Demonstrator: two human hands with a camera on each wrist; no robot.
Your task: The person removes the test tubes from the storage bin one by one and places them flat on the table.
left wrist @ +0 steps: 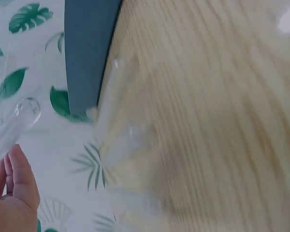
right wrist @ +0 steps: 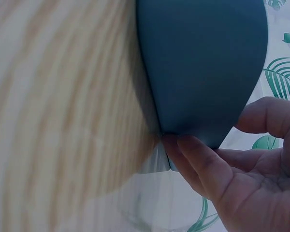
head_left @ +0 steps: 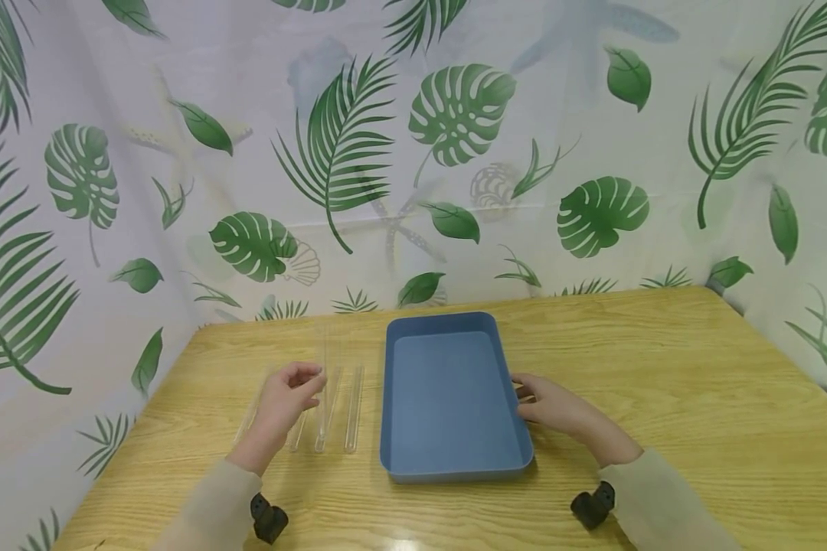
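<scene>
My left hand (head_left: 282,405) pinches a clear test tube (left wrist: 14,123), its rounded end facing up in the left wrist view. Below and around that hand, several more clear tubes (head_left: 354,409) lie on the table, left of a blue rectangular tray (head_left: 455,405). No objects show inside the tray. My right hand (head_left: 551,402) grips the tray's right side wall (right wrist: 198,72). In the right wrist view, its thumb is at the rim and its fingertips (right wrist: 191,145) are at the wall's lower edge.
The wooden table (head_left: 634,344) reaches back to a white cloth (head_left: 524,252) printed with green leaves, which also hangs at both sides. A black wrist camera (head_left: 269,519) is on the left wrist and another camera (head_left: 593,505) on the right.
</scene>
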